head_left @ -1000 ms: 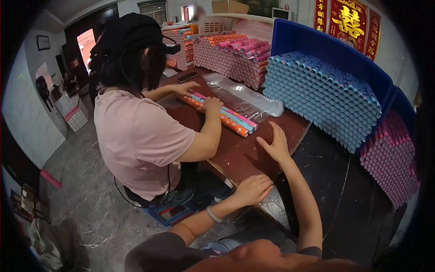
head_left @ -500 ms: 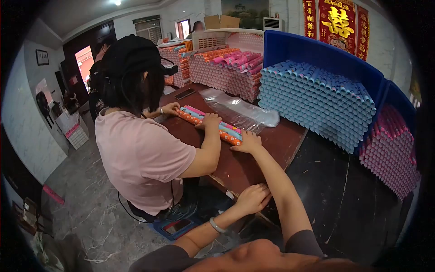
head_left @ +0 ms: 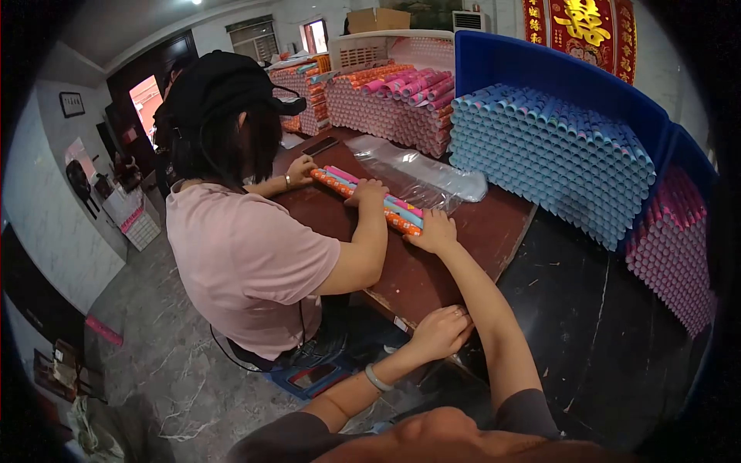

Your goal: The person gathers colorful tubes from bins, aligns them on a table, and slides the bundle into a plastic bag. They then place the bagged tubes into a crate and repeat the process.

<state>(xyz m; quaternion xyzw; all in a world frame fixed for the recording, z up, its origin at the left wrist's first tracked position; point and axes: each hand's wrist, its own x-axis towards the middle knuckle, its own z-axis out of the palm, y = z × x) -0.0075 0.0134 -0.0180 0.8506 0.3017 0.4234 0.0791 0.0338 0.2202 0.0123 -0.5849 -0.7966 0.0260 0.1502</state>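
Note:
A small bundle of patterned tubes (head_left: 401, 218) in orange, blue and pink lies on the brown table (head_left: 440, 282). My right hand (head_left: 434, 231) grips the near end of the bundle, with the fingers around its end. Across the bundle's middle and far end rest the hands of a co-worker (head_left: 251, 255) in a pink shirt and black cap. My left hand (head_left: 441, 333), with a bracelet at the wrist, lies at the table's near edge, close to my right forearm. Its fingers are stretched and slightly bent, with nothing visible in them.
Clear plastic bags (head_left: 432, 171) lie behind the bundle, near a phone (head_left: 318, 147). A blue crate (head_left: 571, 77) holds stacked light-blue tubes (head_left: 548, 158); pink tubes (head_left: 671, 251) stand farther right. More tubes (head_left: 390, 116) fill a white crate at the back. A blue stool (head_left: 309, 378) is below.
The whole view has shifted slightly. My right hand stays on the bundle's near end and my left hand at the table edge; the co-worker's hands keep their places on the tubes.

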